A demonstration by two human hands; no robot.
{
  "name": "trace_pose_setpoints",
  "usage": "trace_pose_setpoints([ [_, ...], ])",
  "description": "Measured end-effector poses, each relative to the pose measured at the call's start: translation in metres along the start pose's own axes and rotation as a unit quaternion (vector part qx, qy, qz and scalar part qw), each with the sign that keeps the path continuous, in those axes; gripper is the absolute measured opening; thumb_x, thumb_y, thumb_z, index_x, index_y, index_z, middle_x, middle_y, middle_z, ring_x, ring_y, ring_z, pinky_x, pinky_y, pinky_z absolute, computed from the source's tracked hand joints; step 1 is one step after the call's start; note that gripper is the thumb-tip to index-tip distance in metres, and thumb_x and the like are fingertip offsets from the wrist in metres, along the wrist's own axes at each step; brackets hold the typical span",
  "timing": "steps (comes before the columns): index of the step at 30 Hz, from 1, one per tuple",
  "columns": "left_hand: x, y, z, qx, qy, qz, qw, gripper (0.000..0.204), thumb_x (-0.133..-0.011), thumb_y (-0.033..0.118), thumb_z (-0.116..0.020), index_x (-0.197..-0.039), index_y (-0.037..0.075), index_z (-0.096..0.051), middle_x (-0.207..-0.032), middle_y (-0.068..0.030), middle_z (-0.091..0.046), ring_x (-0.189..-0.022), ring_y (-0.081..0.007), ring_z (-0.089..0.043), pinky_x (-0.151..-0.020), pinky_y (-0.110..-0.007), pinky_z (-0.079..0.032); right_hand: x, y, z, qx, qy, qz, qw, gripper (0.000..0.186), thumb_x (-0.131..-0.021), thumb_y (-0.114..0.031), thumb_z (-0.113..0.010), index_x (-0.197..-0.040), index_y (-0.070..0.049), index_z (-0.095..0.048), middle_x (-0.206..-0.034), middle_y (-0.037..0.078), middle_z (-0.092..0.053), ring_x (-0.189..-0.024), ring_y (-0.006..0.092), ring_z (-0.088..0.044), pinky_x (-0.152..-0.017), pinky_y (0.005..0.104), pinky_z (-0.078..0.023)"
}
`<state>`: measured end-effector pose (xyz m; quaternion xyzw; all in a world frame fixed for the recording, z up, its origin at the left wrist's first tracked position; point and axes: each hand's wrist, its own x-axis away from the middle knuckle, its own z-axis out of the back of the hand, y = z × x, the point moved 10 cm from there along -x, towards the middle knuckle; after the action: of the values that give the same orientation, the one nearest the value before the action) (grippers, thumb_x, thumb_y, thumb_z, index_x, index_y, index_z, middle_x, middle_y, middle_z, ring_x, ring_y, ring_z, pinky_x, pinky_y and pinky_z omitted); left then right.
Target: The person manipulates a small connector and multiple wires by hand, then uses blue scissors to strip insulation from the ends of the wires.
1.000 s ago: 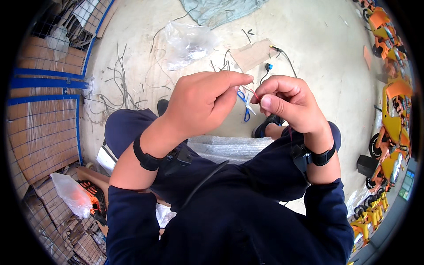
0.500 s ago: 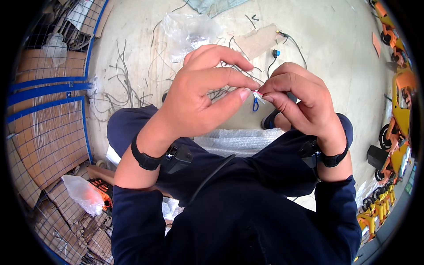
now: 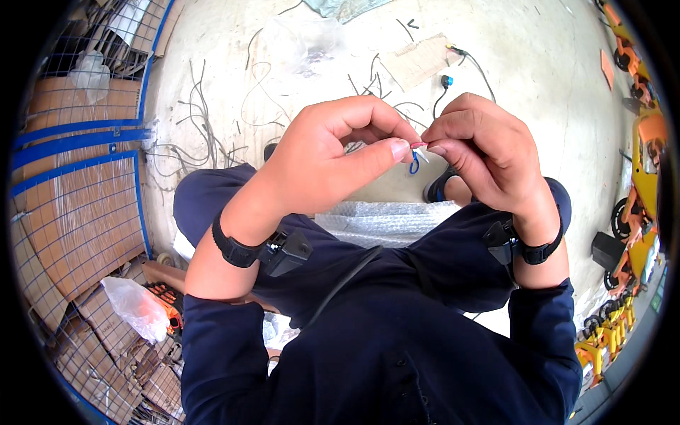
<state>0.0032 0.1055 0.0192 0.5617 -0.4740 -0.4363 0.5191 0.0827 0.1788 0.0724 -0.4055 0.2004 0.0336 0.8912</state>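
Note:
My left hand (image 3: 326,156) and my right hand (image 3: 492,149) meet in front of me, above my spread knees. A thin red wire (image 3: 418,145) runs between the two pinches, thumb against finger on each side. Just under it hang a small blue wire loop (image 3: 414,167) and a short white strand. The fingers hide where these wires lead. Each wrist wears a black strap with a dark box-shaped device.
Grey cables (image 3: 202,117) lie scattered on the pale floor to the left. Farther off are clear plastic film (image 3: 304,42), a cardboard piece (image 3: 416,62) and a cable with a blue connector (image 3: 446,81). Bubble wrap (image 3: 382,221) lies between my legs; a blue mesh cage (image 3: 78,134) stands left.
My left hand's fingers have closed in from a looser, spread pose and now pinch the red wire beside my right hand. The blue loop has shifted slightly.

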Motion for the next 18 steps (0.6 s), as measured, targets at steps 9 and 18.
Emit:
trace_pose_setpoints([
  [9,0.0018,-0.0094,-0.0027,0.065,-0.007,0.074,0.995,0.015,-0.089,0.007,-0.057,-0.099,-0.002,-0.063,-0.084,-0.0028,-0.064,-0.068,-0.0026,-0.052,-0.061,-0.018,-0.042,0.0005,-0.0011,0.0019,0.0,0.006,-0.001,1.0,0.01,-0.078,-0.001,-0.067,-0.087,-0.004,-0.064,-0.081,0.008,-0.063,-0.073,0.0248,-0.063,-0.064,0.0307,-0.05],
  [18,0.0031,-0.0093,-0.0052,0.084,0.012,0.083,0.993,0.014,-0.09,0.006,-0.058,-0.099,-0.003,-0.063,-0.07,0.0016,-0.059,-0.053,0.0018,-0.04,-0.045,-0.016,-0.028,0.0014,0.0025,0.0027,-0.028,-0.002,-0.027,0.999,0.008,-0.078,-0.001,-0.067,-0.085,-0.004,-0.064,-0.078,0.008,-0.063,-0.071,0.0239,-0.062,-0.062,0.0297,-0.048],
])
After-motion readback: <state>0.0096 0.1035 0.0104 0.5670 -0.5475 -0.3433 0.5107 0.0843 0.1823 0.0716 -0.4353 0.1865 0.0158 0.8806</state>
